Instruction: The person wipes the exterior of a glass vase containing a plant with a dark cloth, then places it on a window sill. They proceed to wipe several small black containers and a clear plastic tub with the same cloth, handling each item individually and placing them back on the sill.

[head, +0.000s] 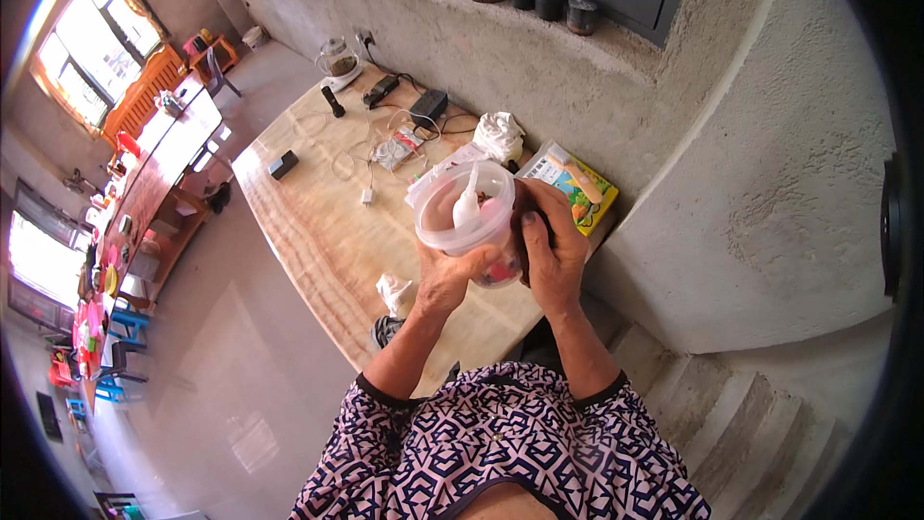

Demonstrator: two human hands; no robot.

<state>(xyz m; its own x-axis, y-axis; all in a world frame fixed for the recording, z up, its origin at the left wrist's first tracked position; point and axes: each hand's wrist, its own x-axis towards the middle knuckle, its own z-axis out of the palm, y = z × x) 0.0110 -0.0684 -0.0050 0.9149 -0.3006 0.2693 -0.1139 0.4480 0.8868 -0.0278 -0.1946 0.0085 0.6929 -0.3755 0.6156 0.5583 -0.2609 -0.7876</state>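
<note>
My left hand [444, 276] grips a clear plastic tub [429, 237] from below and the near side, its thumb across the wall. The tub is tilted, its round mouth uncovered. Inside stands a white squeeze bottle [468, 213] with a pointed nozzle, and pink and red small things show through the wall. Against the tub's right side, my right hand [561, 249] holds a dark brown item [525, 206], perhaps a cloth; the fingers hide most of it. Both hands are above a marble-patterned table [325, 224].
On the table lie a black flashlight [333, 101], a power strip [429, 107] with cables, a crumpled white bag [499, 134] and a yellow-green box [595, 195] with a wooden-handled brush [577, 177] on top. A glass kettle [337, 59] stands farthest. Concrete stairs [729, 419] are at right.
</note>
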